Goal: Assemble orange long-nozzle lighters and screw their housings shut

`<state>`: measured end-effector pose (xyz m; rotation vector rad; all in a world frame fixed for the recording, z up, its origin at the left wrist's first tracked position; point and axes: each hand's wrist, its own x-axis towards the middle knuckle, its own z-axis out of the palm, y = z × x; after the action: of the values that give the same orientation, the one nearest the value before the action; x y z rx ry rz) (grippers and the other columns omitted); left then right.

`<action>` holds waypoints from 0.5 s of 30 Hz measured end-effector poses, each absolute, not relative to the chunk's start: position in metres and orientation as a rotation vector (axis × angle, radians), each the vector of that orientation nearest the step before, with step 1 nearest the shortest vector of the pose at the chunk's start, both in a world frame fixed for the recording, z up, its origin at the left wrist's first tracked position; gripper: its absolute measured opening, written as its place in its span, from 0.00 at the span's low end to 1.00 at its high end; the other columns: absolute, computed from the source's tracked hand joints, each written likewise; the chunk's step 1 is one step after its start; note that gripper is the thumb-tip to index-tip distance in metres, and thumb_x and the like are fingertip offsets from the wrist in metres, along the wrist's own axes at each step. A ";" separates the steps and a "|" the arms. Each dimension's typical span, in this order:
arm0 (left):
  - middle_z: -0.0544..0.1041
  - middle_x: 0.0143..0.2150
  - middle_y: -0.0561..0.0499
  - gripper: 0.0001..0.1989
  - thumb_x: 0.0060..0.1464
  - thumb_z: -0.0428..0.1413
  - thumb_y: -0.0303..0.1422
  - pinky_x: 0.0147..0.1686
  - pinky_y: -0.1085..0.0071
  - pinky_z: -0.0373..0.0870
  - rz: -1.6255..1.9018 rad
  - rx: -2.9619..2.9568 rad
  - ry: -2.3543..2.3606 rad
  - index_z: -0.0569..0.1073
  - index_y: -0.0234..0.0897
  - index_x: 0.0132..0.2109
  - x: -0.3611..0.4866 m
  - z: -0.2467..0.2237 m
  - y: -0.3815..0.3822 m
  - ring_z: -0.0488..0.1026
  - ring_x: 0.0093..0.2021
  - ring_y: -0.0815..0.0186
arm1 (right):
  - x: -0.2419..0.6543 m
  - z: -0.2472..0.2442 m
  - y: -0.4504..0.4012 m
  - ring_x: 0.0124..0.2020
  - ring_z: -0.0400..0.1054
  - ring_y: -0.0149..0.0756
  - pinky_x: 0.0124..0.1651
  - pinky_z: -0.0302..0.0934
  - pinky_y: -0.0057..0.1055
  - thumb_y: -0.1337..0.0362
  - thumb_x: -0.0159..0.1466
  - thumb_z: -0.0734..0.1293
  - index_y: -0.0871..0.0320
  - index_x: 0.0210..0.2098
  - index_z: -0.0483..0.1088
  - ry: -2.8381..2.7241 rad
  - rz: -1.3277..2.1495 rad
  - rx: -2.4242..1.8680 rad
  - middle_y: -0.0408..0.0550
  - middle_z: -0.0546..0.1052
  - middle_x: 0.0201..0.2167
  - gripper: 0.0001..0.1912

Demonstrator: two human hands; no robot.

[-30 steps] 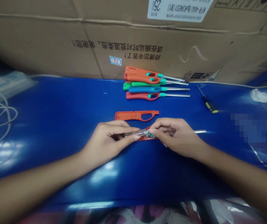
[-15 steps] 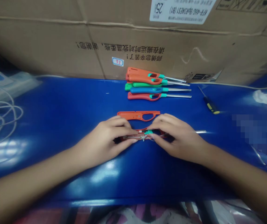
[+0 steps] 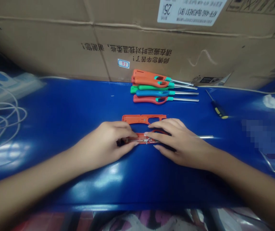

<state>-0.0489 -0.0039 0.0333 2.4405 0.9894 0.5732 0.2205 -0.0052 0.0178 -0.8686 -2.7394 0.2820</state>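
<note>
An opened orange lighter body (image 3: 141,135) lies on the blue table, with thin wires and small metal parts inside it. My left hand (image 3: 114,139) grips its left end between thumb and fingers. Over its right part is my right hand (image 3: 176,138), fingers spread, with a fingertip touching the inner parts near the middle. The lighter's metal tube (image 3: 207,137) sticks out to the right beyond my right hand. Just behind the body lies the loose orange half shell (image 3: 135,119), with a trigger opening at its right end.
Behind are several assembled lighters (image 3: 152,93) in orange, green, blue and red. A screwdriver (image 3: 219,110) lies to their right. White cable coils (image 3: 10,120) are at the left. A large cardboard box (image 3: 62,48) stands along the back.
My right hand's fingers have spread and reach further left over the body. The green piece seen between its fingertips earlier is now hidden. My left hand keeps its grip.
</note>
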 end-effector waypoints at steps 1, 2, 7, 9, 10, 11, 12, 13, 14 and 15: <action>0.80 0.39 0.51 0.08 0.63 0.59 0.33 0.40 0.71 0.74 0.560 2.442 0.993 0.82 0.39 0.45 -0.049 0.034 -0.004 0.78 0.37 0.68 | 0.221 0.018 -0.005 0.61 0.58 0.42 0.64 0.52 0.44 0.62 0.72 0.60 0.53 0.60 0.68 -2.750 0.270 -0.862 0.50 0.68 0.61 0.18; 0.80 0.39 0.51 0.08 0.63 0.59 0.33 0.40 0.71 0.74 0.542 2.440 0.996 0.82 0.39 0.45 -0.049 0.034 -0.003 0.78 0.37 0.68 | 0.221 0.017 -0.004 0.62 0.58 0.42 0.64 0.52 0.44 0.62 0.72 0.61 0.54 0.60 0.68 -2.758 0.263 -0.857 0.50 0.69 0.61 0.18; 0.80 0.39 0.51 0.08 0.63 0.59 0.33 0.40 0.72 0.74 0.521 2.414 0.957 0.82 0.40 0.46 -0.050 0.033 -0.002 0.78 0.37 0.68 | 0.220 0.015 -0.003 0.57 0.62 0.40 0.61 0.54 0.41 0.62 0.73 0.60 0.54 0.58 0.69 -2.744 0.289 -0.881 0.48 0.73 0.55 0.17; 0.79 0.38 0.51 0.08 0.64 0.58 0.33 0.39 0.72 0.73 0.536 2.405 0.948 0.82 0.39 0.45 -0.050 0.032 -0.002 0.77 0.37 0.68 | 0.219 0.014 -0.003 0.56 0.63 0.39 0.60 0.55 0.40 0.63 0.73 0.59 0.55 0.57 0.70 -2.723 0.317 -0.889 0.48 0.74 0.54 0.16; 0.79 0.38 0.50 0.09 0.64 0.58 0.33 0.39 0.72 0.73 0.535 2.406 0.946 0.82 0.39 0.45 -0.049 0.031 -0.002 0.77 0.37 0.68 | 0.219 0.013 -0.003 0.56 0.63 0.38 0.59 0.56 0.40 0.63 0.73 0.59 0.55 0.57 0.70 -2.714 0.330 -0.892 0.48 0.74 0.54 0.16; 0.78 0.38 0.50 0.09 0.64 0.58 0.33 0.39 0.72 0.73 0.530 2.414 0.944 0.83 0.38 0.45 -0.049 0.031 -0.003 0.77 0.37 0.68 | 0.218 0.013 -0.003 0.55 0.64 0.38 0.59 0.56 0.40 0.64 0.73 0.60 0.55 0.57 0.70 -2.706 0.341 -0.897 0.48 0.74 0.53 0.15; 0.78 0.38 0.50 0.09 0.65 0.57 0.33 0.39 0.72 0.73 0.518 2.426 0.945 0.83 0.38 0.45 -0.049 0.031 -0.003 0.76 0.37 0.68 | 0.218 0.013 -0.003 0.55 0.64 0.38 0.58 0.57 0.40 0.64 0.73 0.60 0.55 0.57 0.70 -2.700 0.349 -0.902 0.48 0.74 0.53 0.15; 0.78 0.39 0.49 0.10 0.65 0.56 0.33 0.39 0.71 0.73 0.503 2.442 0.947 0.83 0.38 0.45 -0.049 0.031 -0.004 0.76 0.38 0.67 | 0.218 0.013 -0.003 0.55 0.64 0.38 0.58 0.57 0.40 0.64 0.73 0.60 0.55 0.56 0.71 -2.698 0.351 -0.907 0.49 0.74 0.53 0.15; 0.78 0.40 0.49 0.10 0.66 0.56 0.33 0.39 0.71 0.72 0.486 2.459 0.954 0.83 0.38 0.45 -0.049 0.030 -0.005 0.76 0.38 0.67 | 0.217 0.013 -0.003 0.55 0.64 0.38 0.58 0.58 0.40 0.64 0.73 0.59 0.55 0.56 0.71 -2.699 0.345 -0.908 0.49 0.74 0.53 0.15; 0.78 0.40 0.49 0.11 0.66 0.55 0.33 0.40 0.70 0.73 0.473 2.473 0.963 0.83 0.38 0.46 -0.050 0.030 -0.006 0.76 0.38 0.67 | 0.217 0.014 -0.003 0.55 0.64 0.39 0.57 0.58 0.41 0.64 0.73 0.59 0.55 0.56 0.71 -2.703 0.329 -0.907 0.49 0.74 0.53 0.15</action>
<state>-0.0498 -0.0058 0.0300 2.4731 0.9625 0.4733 0.2169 -0.0032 0.0138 -0.9070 -2.7027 0.3293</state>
